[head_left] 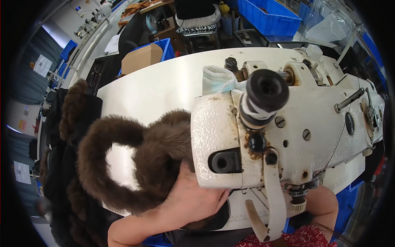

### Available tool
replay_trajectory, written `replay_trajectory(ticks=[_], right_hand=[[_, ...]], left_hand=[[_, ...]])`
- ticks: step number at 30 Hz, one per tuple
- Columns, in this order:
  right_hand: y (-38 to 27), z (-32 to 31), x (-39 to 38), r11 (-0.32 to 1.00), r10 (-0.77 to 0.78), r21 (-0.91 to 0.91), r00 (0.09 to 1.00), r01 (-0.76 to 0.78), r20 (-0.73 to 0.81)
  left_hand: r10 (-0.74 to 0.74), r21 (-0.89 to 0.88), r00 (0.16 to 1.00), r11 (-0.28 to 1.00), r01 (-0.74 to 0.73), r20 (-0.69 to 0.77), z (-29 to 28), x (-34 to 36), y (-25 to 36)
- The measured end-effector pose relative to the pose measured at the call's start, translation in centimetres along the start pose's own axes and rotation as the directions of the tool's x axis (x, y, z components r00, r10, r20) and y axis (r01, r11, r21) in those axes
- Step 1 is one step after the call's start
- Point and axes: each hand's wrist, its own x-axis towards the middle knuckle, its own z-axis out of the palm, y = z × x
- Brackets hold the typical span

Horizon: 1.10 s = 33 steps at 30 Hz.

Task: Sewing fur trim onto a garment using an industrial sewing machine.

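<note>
A white sewing machine with rusty spots fills the middle and right. To its left a brown fur strip lies in a loop on the white table, with more fur bunched up beside the machine head. My left hand is closed on the fur at the machine's left lower edge, its thumb against the pile and its fingertips partly hidden. Dark cloth shows below that hand. Of my right arm only the forearm appears, behind the machine; the hand itself is hidden. The needle area is also covered by the machine head.
Dark garments with brown fur are piled along the table's left side. A pale blue face mask rests on the machine. Behind the white table stand a blue crate with cardboard, a large blue crate and a seated person.
</note>
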Motion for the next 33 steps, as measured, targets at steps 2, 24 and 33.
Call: replay_trajectory(ticks=[2,24,33], right_hand=[[-0.2,-0.2,0.2,1.0,-0.009,-0.015,1.0,0.009,-0.011],[-1.1,-0.5,1.4,0.988,0.098,-0.077,0.932,-0.133,-0.35],[-0.8,-1.0,1.3,0.989,0.054,-0.116,0.962,-0.088,-0.269]], left_hand=[[-0.016,0.007,1.0,1.0,0.016,-0.01,0.0,0.1,0.2],[-0.048,0.23,0.998,0.972,0.037,0.044,1.9,0.0,0.7],[-0.089,0.277,0.994,0.959,0.066,0.069,1.1,0.2,1.0]])
